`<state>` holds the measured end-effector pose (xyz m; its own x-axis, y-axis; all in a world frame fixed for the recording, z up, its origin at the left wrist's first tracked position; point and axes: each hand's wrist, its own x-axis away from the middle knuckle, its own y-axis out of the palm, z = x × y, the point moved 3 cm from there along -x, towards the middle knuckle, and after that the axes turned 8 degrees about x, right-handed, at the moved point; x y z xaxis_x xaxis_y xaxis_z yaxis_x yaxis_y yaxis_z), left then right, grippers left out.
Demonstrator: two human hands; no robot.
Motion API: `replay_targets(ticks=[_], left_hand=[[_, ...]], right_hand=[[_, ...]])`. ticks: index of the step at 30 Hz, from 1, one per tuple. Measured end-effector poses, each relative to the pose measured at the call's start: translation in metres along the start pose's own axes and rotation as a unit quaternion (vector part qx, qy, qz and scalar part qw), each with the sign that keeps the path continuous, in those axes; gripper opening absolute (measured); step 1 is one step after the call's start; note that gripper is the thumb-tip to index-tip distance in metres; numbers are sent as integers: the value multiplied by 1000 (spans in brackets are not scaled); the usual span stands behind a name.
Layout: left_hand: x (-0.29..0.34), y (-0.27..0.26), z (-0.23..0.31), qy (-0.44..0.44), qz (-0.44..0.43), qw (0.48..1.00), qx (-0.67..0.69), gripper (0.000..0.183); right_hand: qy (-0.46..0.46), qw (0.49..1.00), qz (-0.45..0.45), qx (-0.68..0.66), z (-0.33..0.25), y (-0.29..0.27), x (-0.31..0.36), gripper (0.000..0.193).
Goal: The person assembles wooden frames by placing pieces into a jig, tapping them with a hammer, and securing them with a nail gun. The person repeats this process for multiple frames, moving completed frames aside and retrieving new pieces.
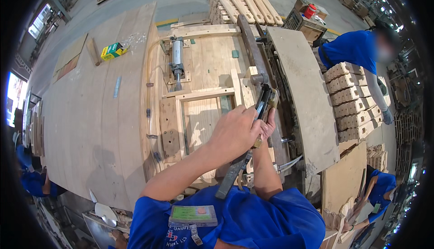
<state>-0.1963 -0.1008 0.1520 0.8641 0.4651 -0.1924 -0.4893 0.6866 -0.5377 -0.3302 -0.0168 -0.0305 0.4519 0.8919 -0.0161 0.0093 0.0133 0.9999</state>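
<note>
Both of my hands meet over the right side of a wooden jig (205, 93). They hold a dark hand tool (262, 102) that looks like an air nail gun, with yellowish wrapping on it. My right hand (270, 124) grips it from the right side. My left hand (237, 129) closes on it from the left, its fingertips bunched near the right hand's fingers. A long dark bar (231, 176) slants from below the hands toward my chest; whether it is part of the tool I cannot tell. The fingers hide much of the tool's middle.
An air cylinder (177, 56) is mounted on the jig. On the wide board at left lie a yellow-green box (113, 51) and a wooden stick (93, 52). Shaped wooden pieces (248, 7) are stacked beyond. At right, a co-worker (350, 50) leans over another stack (357, 102).
</note>
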Motion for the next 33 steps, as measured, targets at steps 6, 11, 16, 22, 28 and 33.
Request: replay_targets(ticks=[6, 11, 16, 22, 28, 33], left_hand=[[7, -8, -1, -18, -67, 992, 101, 73], [20, -14, -44, -6, -103, 993, 55, 125], [-23, -3, -56, 26, -47, 993, 100, 99], [-37, 14, -101, -12, 36, 957, 286, 35], [-28, 29, -120, -69, 132, 904, 401, 16], [4, -8, -152, -137, 366, 729, 561, 30]], right_hand=[[73, 987, -133, -59, -1, -3, 3, 67], [72, 983, -99, -137, 21, 14, 3, 66], [31, 995, -36, -83, 22, -22, 5, 65], [138, 980, -66, -127, 48, -11, 18, 60], [188, 972, 28, -138, 52, 0, 43, 51], [204, 927, 91, 300, 47, 35, 18, 46]])
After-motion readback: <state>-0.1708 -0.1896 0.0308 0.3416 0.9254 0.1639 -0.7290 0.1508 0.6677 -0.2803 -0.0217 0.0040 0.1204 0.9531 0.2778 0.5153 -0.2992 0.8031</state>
